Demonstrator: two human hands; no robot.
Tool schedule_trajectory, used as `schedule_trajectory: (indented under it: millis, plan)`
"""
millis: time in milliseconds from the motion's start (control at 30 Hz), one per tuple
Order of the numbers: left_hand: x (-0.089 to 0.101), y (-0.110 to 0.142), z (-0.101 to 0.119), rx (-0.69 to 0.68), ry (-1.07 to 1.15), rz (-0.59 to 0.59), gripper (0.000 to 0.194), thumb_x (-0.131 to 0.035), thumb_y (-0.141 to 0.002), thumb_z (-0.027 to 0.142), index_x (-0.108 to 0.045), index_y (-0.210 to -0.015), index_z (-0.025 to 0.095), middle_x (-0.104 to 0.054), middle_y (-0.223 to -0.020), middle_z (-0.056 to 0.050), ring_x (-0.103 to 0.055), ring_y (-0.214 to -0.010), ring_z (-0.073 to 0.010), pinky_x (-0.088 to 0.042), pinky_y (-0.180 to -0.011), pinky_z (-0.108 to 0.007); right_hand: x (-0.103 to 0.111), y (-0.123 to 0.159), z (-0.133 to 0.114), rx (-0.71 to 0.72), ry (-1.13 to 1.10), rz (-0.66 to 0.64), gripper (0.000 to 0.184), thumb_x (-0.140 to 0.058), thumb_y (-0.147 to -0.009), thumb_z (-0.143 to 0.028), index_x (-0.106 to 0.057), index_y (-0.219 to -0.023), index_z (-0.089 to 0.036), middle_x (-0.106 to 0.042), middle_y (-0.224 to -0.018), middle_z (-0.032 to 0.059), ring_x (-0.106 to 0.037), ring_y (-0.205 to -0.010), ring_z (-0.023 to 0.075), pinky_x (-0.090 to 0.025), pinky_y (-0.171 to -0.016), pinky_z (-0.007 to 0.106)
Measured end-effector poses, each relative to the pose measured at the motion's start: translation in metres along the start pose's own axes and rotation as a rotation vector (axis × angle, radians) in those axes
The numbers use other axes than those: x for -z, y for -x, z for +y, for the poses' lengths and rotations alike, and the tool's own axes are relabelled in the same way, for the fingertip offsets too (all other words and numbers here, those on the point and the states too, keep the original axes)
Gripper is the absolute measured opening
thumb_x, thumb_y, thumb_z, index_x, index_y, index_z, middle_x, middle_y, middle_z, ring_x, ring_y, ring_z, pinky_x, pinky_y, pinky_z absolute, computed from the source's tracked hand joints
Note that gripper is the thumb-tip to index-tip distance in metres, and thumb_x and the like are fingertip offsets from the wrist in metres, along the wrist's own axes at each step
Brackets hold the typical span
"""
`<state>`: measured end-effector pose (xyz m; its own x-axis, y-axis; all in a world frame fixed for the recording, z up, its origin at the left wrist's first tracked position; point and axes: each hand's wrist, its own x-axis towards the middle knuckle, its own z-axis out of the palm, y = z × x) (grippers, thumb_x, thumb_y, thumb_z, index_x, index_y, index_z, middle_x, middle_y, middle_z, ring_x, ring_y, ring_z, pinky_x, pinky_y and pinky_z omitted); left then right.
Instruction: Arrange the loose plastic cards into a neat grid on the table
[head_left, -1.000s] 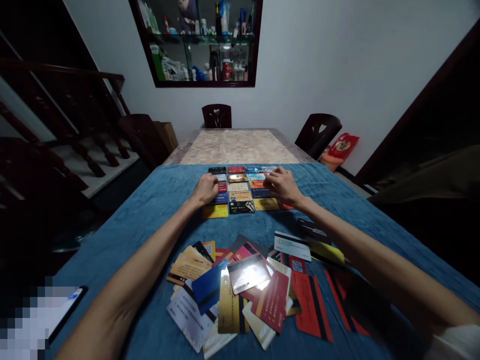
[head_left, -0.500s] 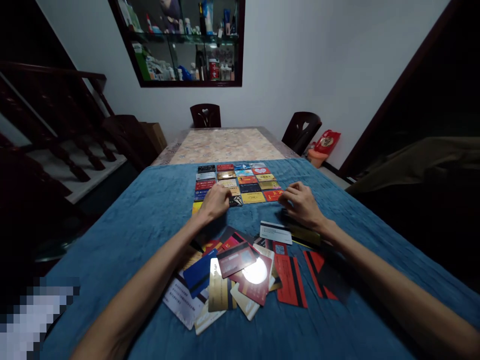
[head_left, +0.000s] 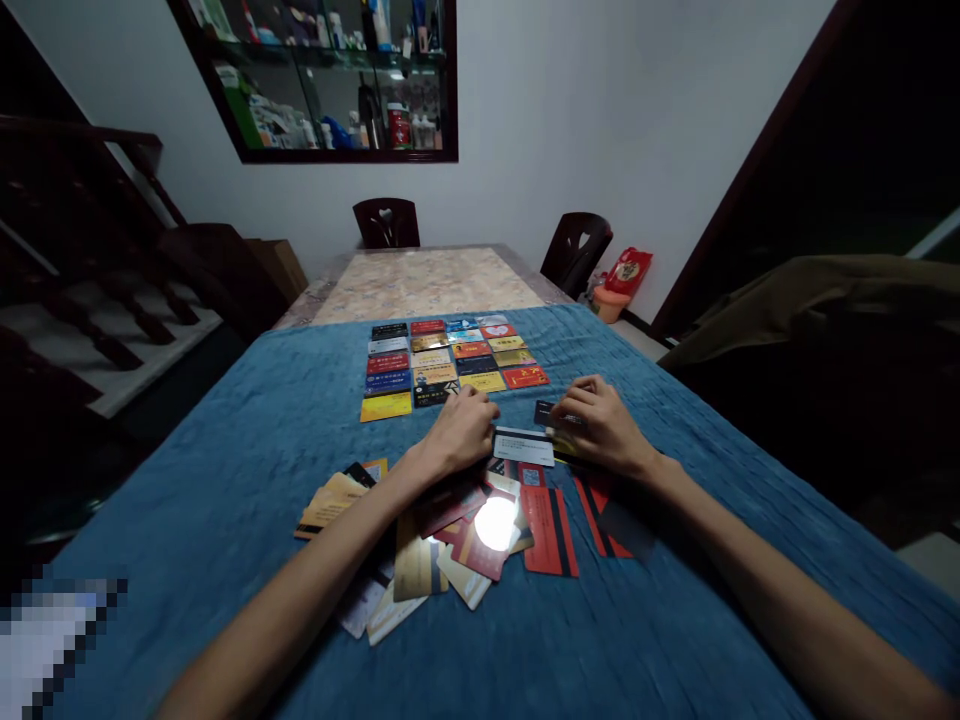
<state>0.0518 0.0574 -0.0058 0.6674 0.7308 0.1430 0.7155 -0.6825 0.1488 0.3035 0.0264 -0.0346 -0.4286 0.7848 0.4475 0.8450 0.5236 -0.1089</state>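
My left hand (head_left: 463,428) hovers between the card grid and the loose pile, its fingers curled in; whether a card is between them is hidden. A white card with a black stripe (head_left: 523,448) lies just right of its fingertips. My right hand (head_left: 600,425) is bent over a dark card (head_left: 550,412) and a gold card (head_left: 564,450), fingers drawn together; its grip cannot be made out. Several cards stand in neat rows, a yellow card (head_left: 386,406) at the near left and a red card (head_left: 526,377) at the near right.
Nearer me is an overlapping pile with a striped red card (head_left: 550,530), a gold card (head_left: 420,560) and a glare-lit card (head_left: 480,550). Tan cards (head_left: 334,503) lie fanned at its left, partly behind my forearm. A blue cloth (head_left: 225,470) covers this end of the table.
My left hand has drawn back from the grid toward the pile, baring the near-left cards. My right hand has come away from the near-right red card to the dark and gold cards.
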Motion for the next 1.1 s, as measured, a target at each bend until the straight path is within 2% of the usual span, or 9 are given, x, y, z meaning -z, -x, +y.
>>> schedule_trajectory:
  millis: [200,300,433,633,900,1100]
  plan:
    - [-0.002,0.004,0.024,-0.089,-0.019,-0.135,0.017,-0.057,-0.086,0.023,-0.069,-0.096,0.018,-0.066,-0.109,-0.014,-0.050,-0.115,-0.0320,-0.046,-0.088,-0.044,0.001,0.010,-0.013,0.077,-0.132,-0.126,0.029,-0.061,-0.090,-0.041,-0.072,-0.111,-0.024,-0.070,-0.114,0.0119,-0.049,-0.115,0.0314,-0.040,-0.093,0.049]
    - [-0.005,0.006,0.029,-0.103,-0.043,-0.149,0.017,-0.059,-0.087,0.028,-0.069,-0.096,0.018,-0.065,-0.112,-0.014,-0.050,-0.115,-0.0315,-0.046,-0.088,-0.043,-0.001,0.011,-0.016,0.076,-0.153,-0.204,0.040,-0.064,-0.088,-0.047,-0.069,-0.120,-0.025,-0.067,-0.121,0.0136,-0.047,-0.119,0.0332,-0.039,-0.095,0.051]
    - [-0.009,0.007,0.030,-0.099,-0.051,-0.146,0.018,-0.061,-0.087,0.033,-0.069,-0.094,0.018,-0.063,-0.112,-0.015,-0.050,-0.114,-0.0323,-0.046,-0.087,-0.044,-0.004,0.012,-0.016,0.076,-0.156,-0.258,0.042,-0.064,-0.087,-0.046,-0.068,-0.123,-0.025,-0.066,-0.124,0.0139,-0.047,-0.121,0.0334,-0.038,-0.096,0.053]
    - [-0.009,0.007,0.031,-0.111,-0.087,-0.133,0.022,-0.060,-0.090,0.036,-0.070,-0.097,0.017,-0.063,-0.111,-0.016,-0.051,-0.114,-0.0317,-0.046,-0.089,-0.045,-0.005,0.011,-0.016,0.115,-0.127,-0.221,0.037,-0.062,-0.086,-0.032,-0.069,-0.121,-0.024,-0.068,-0.120,0.0131,-0.049,-0.119,0.0313,-0.040,-0.094,0.049]
    - [-0.008,0.010,0.035,-0.123,-0.112,-0.087,0.026,-0.056,-0.094,0.036,-0.071,-0.103,0.016,-0.067,-0.110,-0.014,-0.046,-0.124,-0.0327,-0.041,-0.095,-0.046,-0.005,0.010,-0.017,0.179,-0.158,-0.124,0.029,-0.061,-0.090,-0.037,-0.071,-0.112,-0.022,-0.071,-0.107,0.0110,-0.053,-0.110,0.0294,-0.039,-0.092,0.048]
    - [-0.005,0.011,0.045,-0.171,-0.181,-0.067,0.026,-0.049,-0.096,0.026,-0.071,-0.099,0.013,-0.064,-0.109,-0.015,-0.050,-0.112,-0.0296,-0.041,-0.088,-0.042,-0.011,0.012,-0.015,0.168,-0.243,-0.082,0.031,-0.060,-0.092,-0.043,-0.071,-0.112,-0.023,-0.071,-0.102,0.0105,-0.054,-0.105,0.0279,-0.041,-0.090,0.047]
